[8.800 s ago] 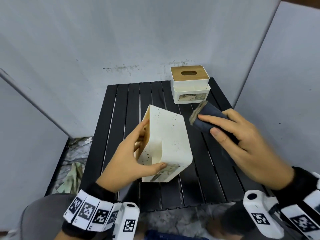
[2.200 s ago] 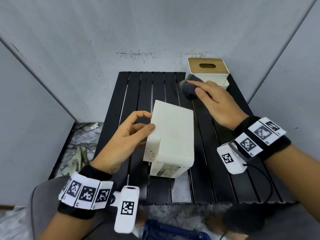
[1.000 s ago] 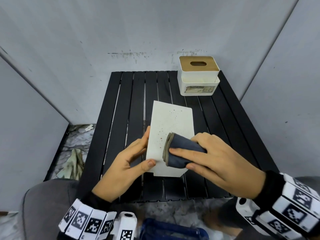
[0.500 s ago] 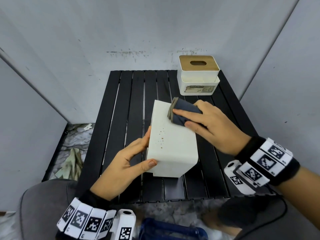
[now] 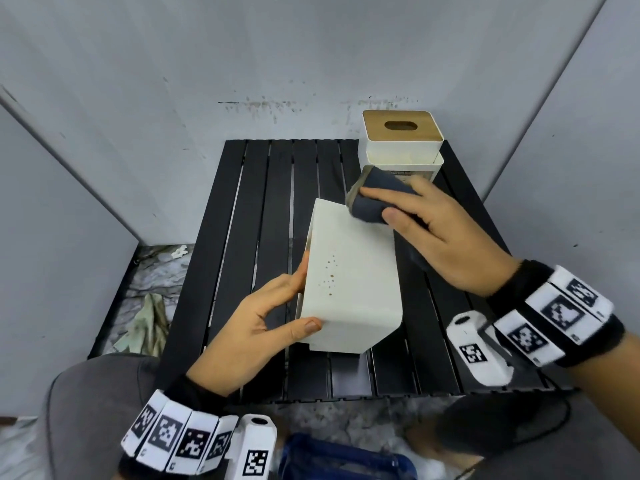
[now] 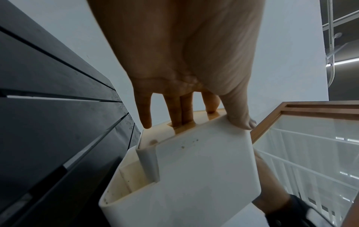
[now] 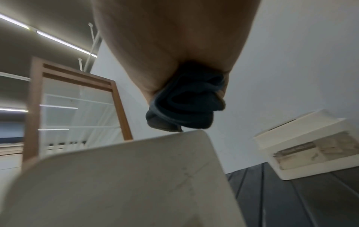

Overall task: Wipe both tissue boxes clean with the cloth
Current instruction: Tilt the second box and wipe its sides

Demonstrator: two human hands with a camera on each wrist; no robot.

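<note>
White plastic fills my head view: the near tissue box (image 5: 349, 289) lies tipped on its side on the black slatted table (image 5: 256, 209), long axis running away from me, its brown-speckled face up. My left hand (image 5: 256, 327) clamps its near left corner, thumb on the upper face, fingers reaching round to the wooden lid side. My right hand (image 5: 446, 237) reaches forward, palm down, fingers curled round the folded dark cloth (image 5: 374, 199) at the box's far right corner. Beyond it the second tissue box (image 5: 403, 150) stands upright at the table's far right.
</note>
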